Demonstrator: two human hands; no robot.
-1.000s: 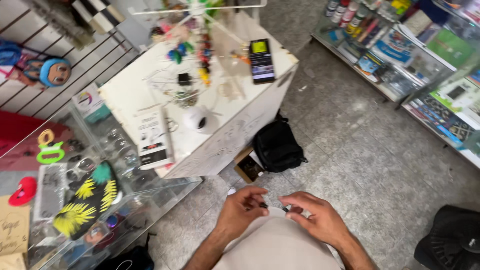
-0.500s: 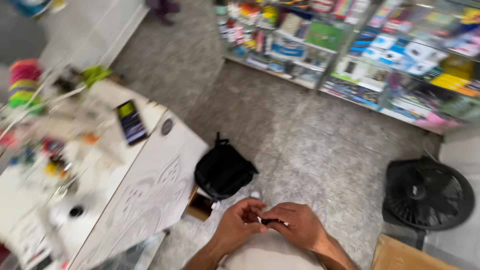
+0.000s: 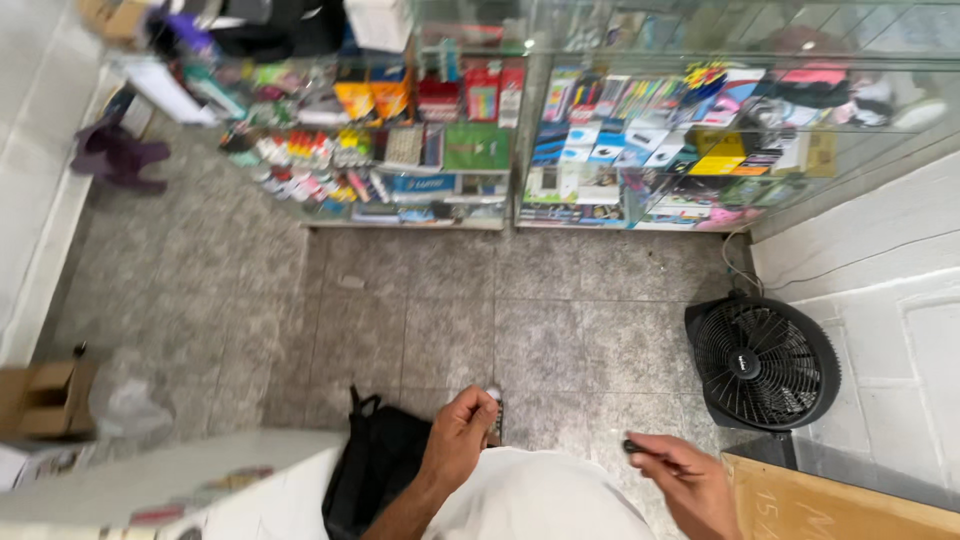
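At the bottom centre of the frame, the left hand (image 3: 462, 432) is curled into a loose fist, its fingers (image 3: 480, 410) closed around a small slim thing (image 3: 495, 420) of which only a short pale and dark end pokes out past the knuckles. To the lower right, the right hand (image 3: 690, 485) pinches a small dark piece (image 3: 630, 446) between thumb and forefinger, the fingers pressed together on it and the piece held well apart from the left fist.

Both things look very light and stiff, probably hard plastic, so neither should sag or bend under its own weight. The dark piece is tiny and smooth enough to slip; a fingertip pinch across its sides, as it is held now, seems the sensible grip, since a wider hold would hide it altogether. The slim thing is better wrapped along its length, with the free end left showing. What either thing is cannot be told; they are too small and partly covered.

Around the hands: a black bag (image 3: 372, 470) lies on the grey tiled floor (image 3: 420, 310) at lower centre, a round black fan (image 3: 762, 362) stands at the right, a white bench (image 3: 170, 485) edges in at lower left, and glass display cases (image 3: 640, 140) full of coloured goods fill the top.
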